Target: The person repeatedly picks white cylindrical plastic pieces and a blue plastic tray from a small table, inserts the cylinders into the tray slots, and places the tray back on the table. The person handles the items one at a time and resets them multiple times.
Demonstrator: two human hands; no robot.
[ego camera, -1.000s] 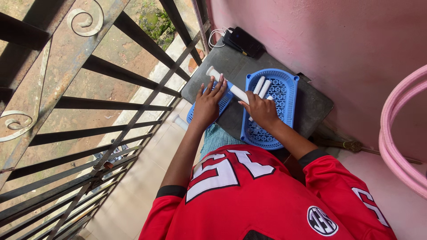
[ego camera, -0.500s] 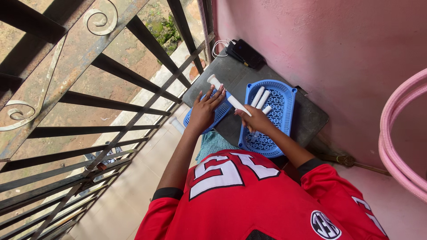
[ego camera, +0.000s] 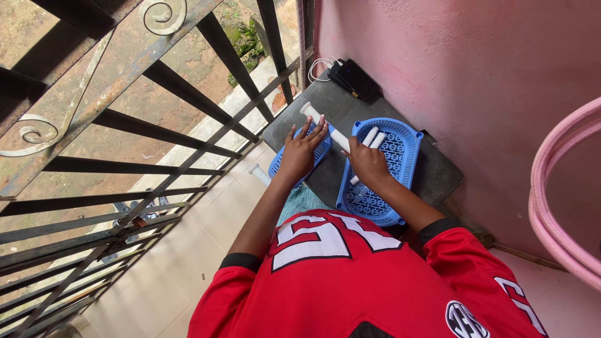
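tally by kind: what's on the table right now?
White tubes: 4, one under both hands, two in the right basket plus one more by the right hand
Blue baskets: 2, right, left under the left hand
Black phone: 1
Total: 7

Two baskets (ego camera: 400, 153) side by side on table (ego camera: 438, 172) — tubes (ego camera: 374, 138) in right basket — phone (ego camera: 355, 80) behind.

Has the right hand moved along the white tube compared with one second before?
Yes. The right hand slid up the white tube, closer to the left hand.
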